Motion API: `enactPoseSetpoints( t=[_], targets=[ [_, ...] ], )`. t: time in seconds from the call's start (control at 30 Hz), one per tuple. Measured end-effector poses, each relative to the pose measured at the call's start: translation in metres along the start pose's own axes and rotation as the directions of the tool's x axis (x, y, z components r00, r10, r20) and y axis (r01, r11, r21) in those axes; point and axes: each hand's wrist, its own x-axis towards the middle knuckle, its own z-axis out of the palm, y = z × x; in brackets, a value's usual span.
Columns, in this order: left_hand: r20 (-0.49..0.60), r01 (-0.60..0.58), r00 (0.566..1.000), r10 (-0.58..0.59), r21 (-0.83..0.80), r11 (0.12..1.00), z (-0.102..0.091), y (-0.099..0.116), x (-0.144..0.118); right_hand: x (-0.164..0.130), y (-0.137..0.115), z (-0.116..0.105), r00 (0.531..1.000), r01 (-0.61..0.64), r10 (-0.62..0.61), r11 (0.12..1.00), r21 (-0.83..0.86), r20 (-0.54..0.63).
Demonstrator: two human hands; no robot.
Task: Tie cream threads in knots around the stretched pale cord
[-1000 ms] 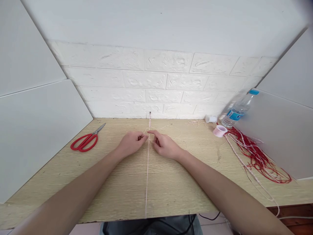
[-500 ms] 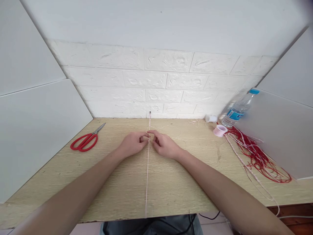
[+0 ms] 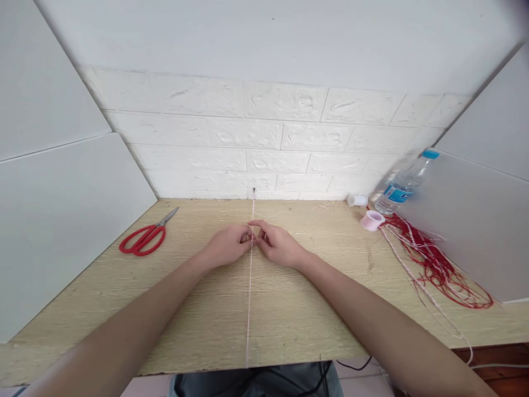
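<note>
**Fingertips close on the taut cord**

Both hands have drawn together since a second ago: the left hand (image 3: 226, 246), then a little apart from the cord, now meets the right hand (image 3: 278, 245) at the line.

Head view: a thin pale pink cord (image 3: 249, 298) runs straight and taut from a small dark pin (image 3: 253, 191) at the foot of the white brick wall (image 3: 264, 138), across the light wooden bench (image 3: 103, 298), to its near edge. The hands sit either side of it, about a third of the way out from the wall. Each grip is pressed together, thumb against forefinger, pinching at the cord where the fingertips meet; whether they also hold the loose cream thread (image 3: 295, 220) looping just beyond the right hand is too fine to tell.

The cord looks light, soft and limp once tension goes, and likely slippery between bare fingers, so a firm pinch close to the working spot suits it best.

Red-handled scissors (image 3: 144, 239) lie well to the left. At the right are a clear plastic water bottle with a blue cap (image 3: 403, 186), a small pink spool (image 3: 371, 220) and a tangle of red strands (image 3: 438, 267).
</note>
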Motion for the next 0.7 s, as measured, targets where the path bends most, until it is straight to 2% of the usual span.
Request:
enactPoseSetpoints(
  t=[0.13, 0.33, 0.57, 0.7],
  targets=[
    [-0.011, -0.001, 1.000, 0.000, -0.029, 1.000, -0.001, 0.004, -0.003, 0.000, 0.000, 0.000, 1.000, -0.001, 0.001, 1.000, -0.001, 0.000],
    [-0.021, 0.057, 0.998, -0.064, -0.254, 0.966, -0.008, -0.001, -0.002, -0.001, 0.001, -0.001, 1.000, 0.011, -0.011, 1.000, 0.021, -0.002],
    [-0.153, 0.121, 0.970, -0.190, -0.377, 0.918, -0.014, 0.000, 0.000, -0.001, -0.001, -0.004, 1.000, -0.019, 0.020, 0.998, 0.062, -0.017],
    [-0.225, 0.143, 0.931, -0.288, -0.499, 0.855, -0.014, -0.009, 0.004, -0.002, -0.002, -0.006, 1.000, -0.022, 0.022, 0.998, 0.065, -0.008]
  ],
)
